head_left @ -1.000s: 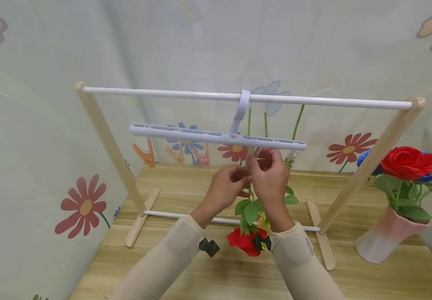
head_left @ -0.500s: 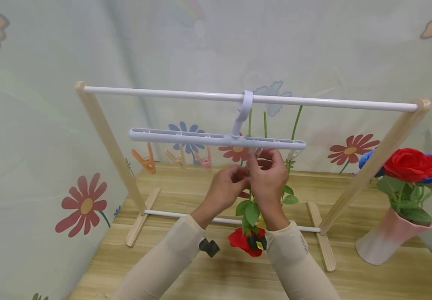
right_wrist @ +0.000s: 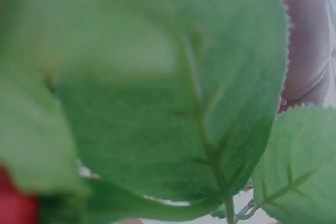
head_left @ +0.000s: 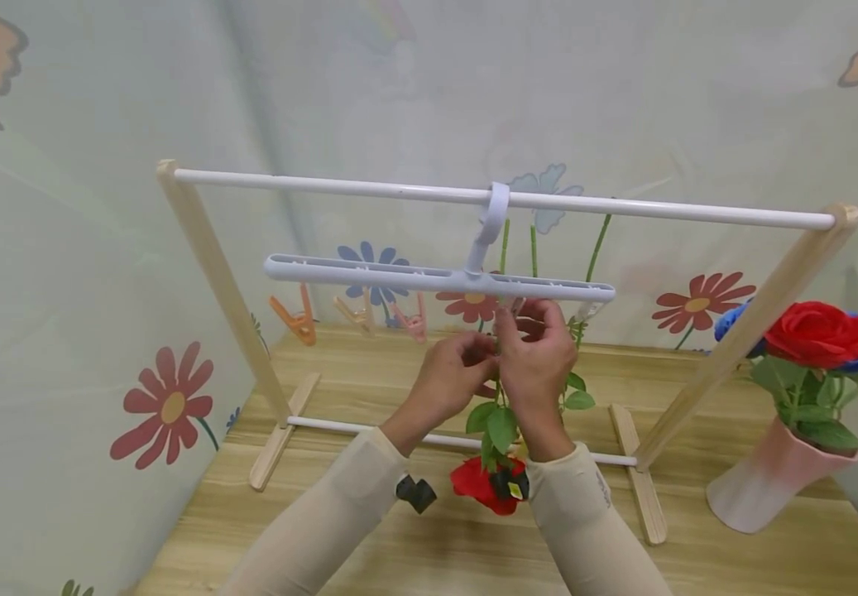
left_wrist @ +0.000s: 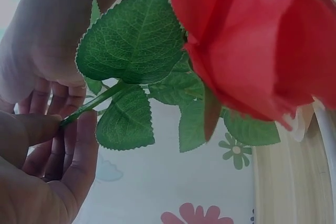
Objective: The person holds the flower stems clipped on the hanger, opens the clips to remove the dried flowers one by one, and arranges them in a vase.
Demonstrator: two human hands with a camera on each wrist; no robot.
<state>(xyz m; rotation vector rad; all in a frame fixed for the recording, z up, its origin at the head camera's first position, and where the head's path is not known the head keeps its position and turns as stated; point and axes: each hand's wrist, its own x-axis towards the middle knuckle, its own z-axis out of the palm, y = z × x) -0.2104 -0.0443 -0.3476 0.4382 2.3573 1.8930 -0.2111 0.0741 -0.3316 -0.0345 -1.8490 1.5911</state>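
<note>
In the head view a pale blue clip hanger (head_left: 369,273) hangs by its hook from a white rod. A red rose (head_left: 482,487) with green leaves hangs head down below it. My left hand (head_left: 445,377) pinches the rose's stem (left_wrist: 92,107) between thumb and fingers, as the left wrist view shows. Just under the hanger's right half, my right hand (head_left: 539,352) pinches a pale clothespin (head_left: 519,305), mostly covered by the fingers. In the right wrist view a large leaf (right_wrist: 173,108) hides most of that hand.
Orange (head_left: 296,316), yellowish (head_left: 357,314) and pink (head_left: 411,319) clothespins dangle from the hanger's left half. At the right end a white clothespin (head_left: 590,310) holds another green stem. A wooden rack (head_left: 749,339) frames everything. Right of it stands a pink-white vase (head_left: 774,480) with red and blue roses.
The head view shifts slightly, and the hanger sways a little. Both hands keep the same hold close together beneath it, with the red rose moving only slightly.
</note>
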